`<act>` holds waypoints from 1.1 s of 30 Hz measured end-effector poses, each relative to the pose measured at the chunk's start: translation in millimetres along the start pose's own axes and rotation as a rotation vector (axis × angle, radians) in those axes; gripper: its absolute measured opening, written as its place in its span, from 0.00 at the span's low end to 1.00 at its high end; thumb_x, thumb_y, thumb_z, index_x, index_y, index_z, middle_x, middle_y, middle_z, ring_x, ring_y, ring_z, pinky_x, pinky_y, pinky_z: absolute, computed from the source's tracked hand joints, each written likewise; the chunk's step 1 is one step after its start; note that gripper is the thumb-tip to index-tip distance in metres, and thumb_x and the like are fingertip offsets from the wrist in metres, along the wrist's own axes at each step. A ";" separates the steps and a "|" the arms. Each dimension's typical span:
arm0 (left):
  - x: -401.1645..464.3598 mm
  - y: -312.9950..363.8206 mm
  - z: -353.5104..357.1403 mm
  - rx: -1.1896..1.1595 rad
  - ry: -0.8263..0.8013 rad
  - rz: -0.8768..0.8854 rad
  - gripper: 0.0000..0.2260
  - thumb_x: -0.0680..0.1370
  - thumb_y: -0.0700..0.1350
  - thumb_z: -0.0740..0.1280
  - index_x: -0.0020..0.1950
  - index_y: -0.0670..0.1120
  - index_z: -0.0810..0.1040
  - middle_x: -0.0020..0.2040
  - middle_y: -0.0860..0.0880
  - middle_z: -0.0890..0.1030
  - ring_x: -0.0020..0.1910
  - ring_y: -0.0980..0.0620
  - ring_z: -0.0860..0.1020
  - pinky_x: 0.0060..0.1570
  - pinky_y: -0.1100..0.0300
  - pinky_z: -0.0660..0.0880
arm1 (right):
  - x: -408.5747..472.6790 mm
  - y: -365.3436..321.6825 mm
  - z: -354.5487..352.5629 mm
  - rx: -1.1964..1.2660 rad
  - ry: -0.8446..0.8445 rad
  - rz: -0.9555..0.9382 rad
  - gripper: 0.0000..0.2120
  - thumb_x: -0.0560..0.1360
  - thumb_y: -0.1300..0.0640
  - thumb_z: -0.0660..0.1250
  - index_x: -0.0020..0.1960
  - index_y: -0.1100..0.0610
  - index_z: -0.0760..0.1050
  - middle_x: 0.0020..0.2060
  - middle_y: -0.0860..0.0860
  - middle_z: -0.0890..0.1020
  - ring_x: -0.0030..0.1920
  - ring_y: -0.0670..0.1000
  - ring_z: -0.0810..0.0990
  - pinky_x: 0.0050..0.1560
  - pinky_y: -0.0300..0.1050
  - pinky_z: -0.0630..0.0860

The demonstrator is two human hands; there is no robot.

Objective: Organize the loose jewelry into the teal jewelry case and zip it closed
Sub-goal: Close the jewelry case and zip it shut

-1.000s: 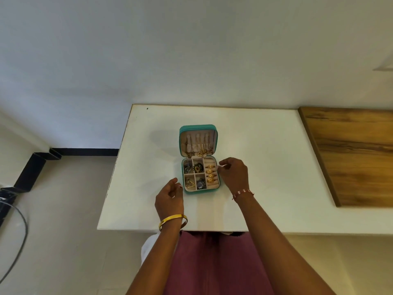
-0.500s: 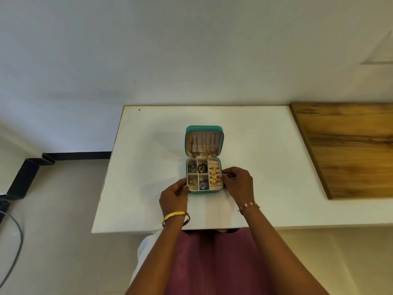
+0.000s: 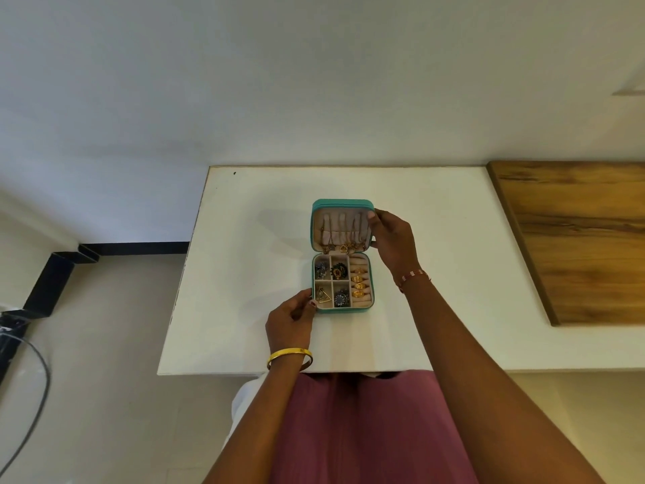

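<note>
Inside open teal case (image 3: 341, 310), rings (image 3: 359, 282); right hand (image 3: 392, 239) gripping lid (image 3: 342, 204), left hand (image 3: 289, 321) pinching its corner.

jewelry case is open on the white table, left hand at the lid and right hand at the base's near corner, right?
Not quite: the hands are swapped. The head view shows the right hand gripping the lid of the open jewelry case on the white table, the left hand at the base's near corner.

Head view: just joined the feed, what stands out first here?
The open teal jewelry case sits mid-way on the white table, its tray compartments filled with jewelry. The right hand holds the raised lid's right edge; the left hand touches the tray's near-left corner.
</note>
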State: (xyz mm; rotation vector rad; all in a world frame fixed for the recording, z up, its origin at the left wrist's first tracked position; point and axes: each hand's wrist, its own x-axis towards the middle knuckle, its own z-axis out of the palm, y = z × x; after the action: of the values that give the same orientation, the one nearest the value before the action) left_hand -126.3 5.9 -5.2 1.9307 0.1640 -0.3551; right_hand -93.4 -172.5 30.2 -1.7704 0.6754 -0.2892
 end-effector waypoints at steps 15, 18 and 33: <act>-0.4 -2.5 -2.7 0.012 -0.026 0.002 0.12 0.73 0.36 0.67 0.57 0.40 0.79 0.55 0.40 0.81 0.53 0.48 0.79 0.58 0.59 0.72 | -43.9 15.6 -20.5 0.180 -0.144 0.018 0.19 0.75 0.66 0.64 0.65 0.58 0.71 0.60 0.51 0.77 0.55 0.44 0.75 0.57 0.36 0.74; -0.7 -3.5 -3.8 0.040 -0.036 0.014 0.12 0.74 0.37 0.66 0.57 0.40 0.79 0.56 0.41 0.81 0.53 0.49 0.78 0.55 0.64 0.70 | -56.1 24.0 -21.0 0.164 -0.158 0.005 0.23 0.72 0.71 0.64 0.65 0.56 0.71 0.59 0.46 0.76 0.60 0.45 0.74 0.56 0.29 0.73; 3.2 -9.7 -8.5 -0.002 -0.114 -0.003 0.12 0.76 0.34 0.62 0.58 0.40 0.78 0.55 0.40 0.81 0.52 0.43 0.79 0.60 0.49 0.74 | -94.8 47.7 -3.3 0.032 -0.052 0.011 0.25 0.69 0.61 0.72 0.65 0.58 0.72 0.64 0.52 0.74 0.63 0.49 0.74 0.57 0.33 0.74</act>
State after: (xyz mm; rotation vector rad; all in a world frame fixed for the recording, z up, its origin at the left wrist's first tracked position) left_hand -124.5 17.2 -11.8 1.9026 0.0919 -0.4658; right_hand -185.3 -128.5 0.2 -1.7379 0.6396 -0.2445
